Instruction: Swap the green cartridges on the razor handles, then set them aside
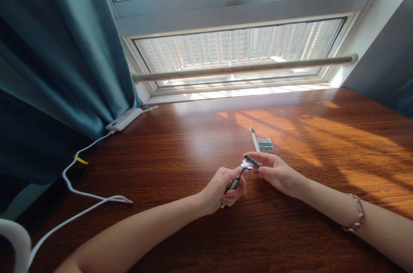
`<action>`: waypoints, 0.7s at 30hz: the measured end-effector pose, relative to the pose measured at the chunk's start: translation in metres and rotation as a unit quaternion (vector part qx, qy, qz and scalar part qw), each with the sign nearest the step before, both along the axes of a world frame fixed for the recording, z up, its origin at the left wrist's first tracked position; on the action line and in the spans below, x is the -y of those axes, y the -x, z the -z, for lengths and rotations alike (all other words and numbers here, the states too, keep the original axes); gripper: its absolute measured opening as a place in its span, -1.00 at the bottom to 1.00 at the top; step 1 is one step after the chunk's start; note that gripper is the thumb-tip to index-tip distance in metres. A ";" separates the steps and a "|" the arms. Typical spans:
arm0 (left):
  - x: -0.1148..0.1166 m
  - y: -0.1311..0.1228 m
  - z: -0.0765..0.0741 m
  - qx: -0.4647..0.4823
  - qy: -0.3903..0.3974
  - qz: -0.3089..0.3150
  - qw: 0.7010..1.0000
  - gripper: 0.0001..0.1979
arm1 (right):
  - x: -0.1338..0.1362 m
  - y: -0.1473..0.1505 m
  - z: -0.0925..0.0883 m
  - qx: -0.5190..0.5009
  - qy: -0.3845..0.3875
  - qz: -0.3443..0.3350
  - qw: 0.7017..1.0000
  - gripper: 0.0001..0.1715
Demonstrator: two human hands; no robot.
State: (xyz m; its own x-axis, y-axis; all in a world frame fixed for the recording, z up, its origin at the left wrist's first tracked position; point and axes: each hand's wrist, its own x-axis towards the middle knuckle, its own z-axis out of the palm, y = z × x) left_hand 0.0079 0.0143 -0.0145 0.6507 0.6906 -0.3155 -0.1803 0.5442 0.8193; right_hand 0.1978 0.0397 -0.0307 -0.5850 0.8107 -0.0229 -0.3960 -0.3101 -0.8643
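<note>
My left hand is wrapped round a black and silver razor handle, with its shiny metal head end pointing up and right. Between the thumb and fingers of my right hand is a dark razor blade cartridge. The cartridge is right by the handle's head end; whether the two touch I cannot tell. Just beyond my right hand lies a small clear case holding cartridges with green strips. Beside it is a slim whitish stick with a dark tip, its near end close to my fingers.
The brown wooden table reaches to the window, where a horizontal rail crosses. A white power strip sits at the left edge by the blue curtain. Its white cable loops over the table's left side. Sunlight patches fall on the right.
</note>
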 end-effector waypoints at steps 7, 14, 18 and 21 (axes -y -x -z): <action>-0.003 0.001 0.003 0.038 0.044 0.015 0.998 -0.52 | -0.001 0.000 0.004 0.000 -0.012 -0.002 1.000 -0.55; -0.005 0.003 0.005 0.090 0.058 0.045 0.993 -0.49 | 0.000 0.000 0.001 0.005 -0.013 -0.002 1.000 -0.56; -0.005 0.004 0.005 0.111 0.053 0.057 0.991 -0.47 | 0.000 0.000 0.002 0.010 -0.014 -0.002 1.000 -0.55; -0.004 0.005 0.005 0.128 0.056 0.061 0.988 -0.50 | 0.000 0.000 0.002 0.007 -0.017 -0.005 1.000 -0.56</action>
State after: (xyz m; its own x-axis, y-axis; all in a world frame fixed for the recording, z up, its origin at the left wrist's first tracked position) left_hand 0.0029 0.0187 -0.0190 0.7954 0.5720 -0.2005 -0.3009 0.6598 0.6886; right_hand 0.1974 0.0401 -0.0331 -0.5925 0.8055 -0.0036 -0.3807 -0.2840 -0.8800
